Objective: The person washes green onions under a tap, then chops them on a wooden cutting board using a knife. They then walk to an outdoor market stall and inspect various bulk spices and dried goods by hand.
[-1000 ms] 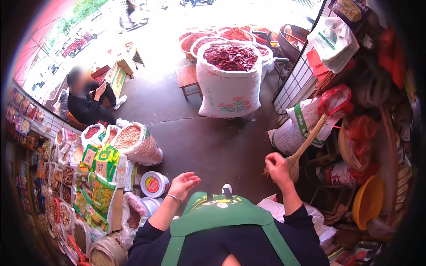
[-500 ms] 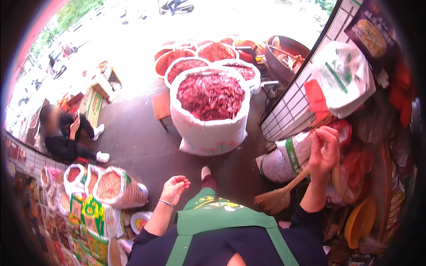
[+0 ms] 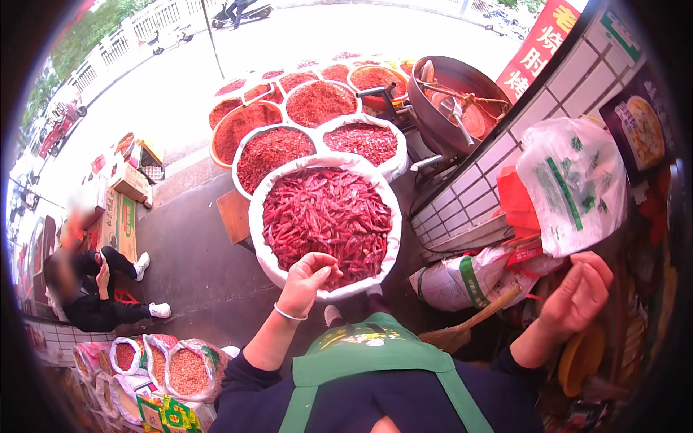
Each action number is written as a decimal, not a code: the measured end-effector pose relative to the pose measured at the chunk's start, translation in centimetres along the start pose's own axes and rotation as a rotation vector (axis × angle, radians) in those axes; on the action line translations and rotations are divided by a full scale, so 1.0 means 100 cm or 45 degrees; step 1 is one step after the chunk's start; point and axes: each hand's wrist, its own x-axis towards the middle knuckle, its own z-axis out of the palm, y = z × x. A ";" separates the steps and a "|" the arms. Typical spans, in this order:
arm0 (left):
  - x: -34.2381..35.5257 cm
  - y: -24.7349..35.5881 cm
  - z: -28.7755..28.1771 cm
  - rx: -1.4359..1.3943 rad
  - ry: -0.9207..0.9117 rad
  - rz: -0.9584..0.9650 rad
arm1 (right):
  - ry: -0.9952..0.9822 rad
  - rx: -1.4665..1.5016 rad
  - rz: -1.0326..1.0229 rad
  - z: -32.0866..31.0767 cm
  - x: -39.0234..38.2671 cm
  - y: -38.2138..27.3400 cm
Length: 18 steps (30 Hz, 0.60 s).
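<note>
A big white sack of dried red chillies [image 3: 328, 216] stands on the dark floor right in front of me. My left hand [image 3: 307, 280], a thin bangle on its wrist, hovers over the sack's near rim with fingers curled down toward the chillies; whether it holds any is unclear. My right hand [image 3: 577, 297] is raised at the right with fingers loosely apart, just below a white plastic bag [image 3: 570, 187]. A wooden scoop [image 3: 462, 328] leans beside a white sack [image 3: 451, 283], a little left of that hand and apart from it. I wear a green apron [image 3: 368, 353].
Several more sacks and basins of red chillies and powder [image 3: 271, 151] stand behind. A large metal pan [image 3: 455, 97] sits by the tiled wall [image 3: 469, 195]. A wooden stool [image 3: 234, 214] stands to the left, a person sits at far left [image 3: 90, 292], and small grain bags [image 3: 188, 369] are at lower left.
I have stepped closer to the chilli sack. My left hand has reached out over its rim. My right hand has let go of the wooden scoop and moved right.
</note>
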 end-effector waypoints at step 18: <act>0.030 -0.002 -0.020 -0.287 0.684 0.226 | -1.079 0.253 0.612 0.249 -0.147 0.203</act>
